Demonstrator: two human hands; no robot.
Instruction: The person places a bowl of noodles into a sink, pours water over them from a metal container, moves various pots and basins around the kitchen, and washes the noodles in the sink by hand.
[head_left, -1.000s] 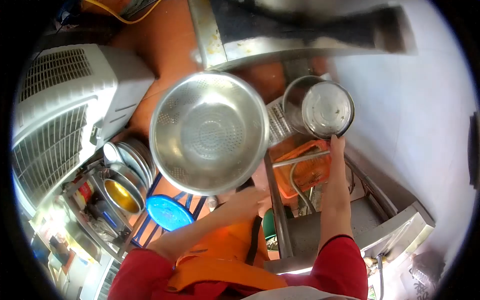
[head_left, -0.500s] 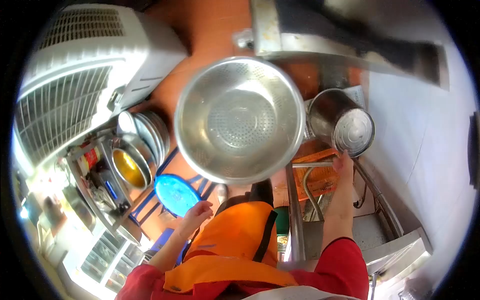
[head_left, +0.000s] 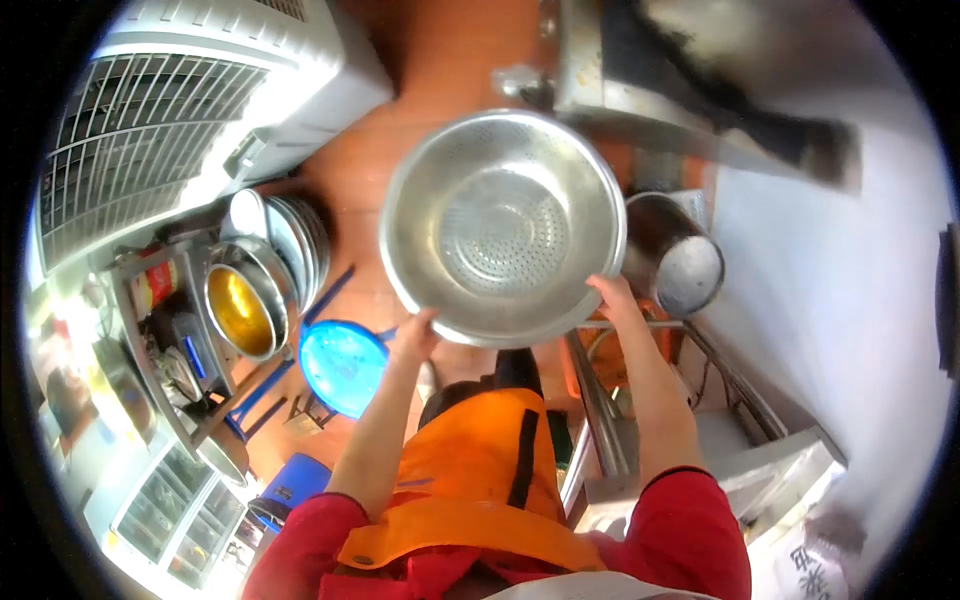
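Observation:
A large shiny metal colander (head_left: 505, 235), with perforations in its base and sides, fills the middle of the view, its open top facing me. At its lower left rim, my left hand (head_left: 415, 337) is closed, with the thumb showing over the edge. My right hand (head_left: 613, 297) grips the lower right rim, thumb on the inner side. The other fingers of both hands are mostly hidden beneath the colander. Just right of it stands a dark metal pot (head_left: 672, 250) with a pale round end. Nothing shows inside the colander.
At left are a blue stool (head_left: 343, 368), a metal bowl with a yellow interior (head_left: 240, 310) and stacked round lids (head_left: 297, 250). A white slatted appliance (head_left: 150, 140) stands beyond. Right of me is a metal-framed rack (head_left: 735, 380); a metal counter edge (head_left: 640, 118) lies ahead.
My right hand has left the dark pot and taken the colander's right rim. My left hand has risen from beside the blue stool to the left rim. The view has shifted slightly.

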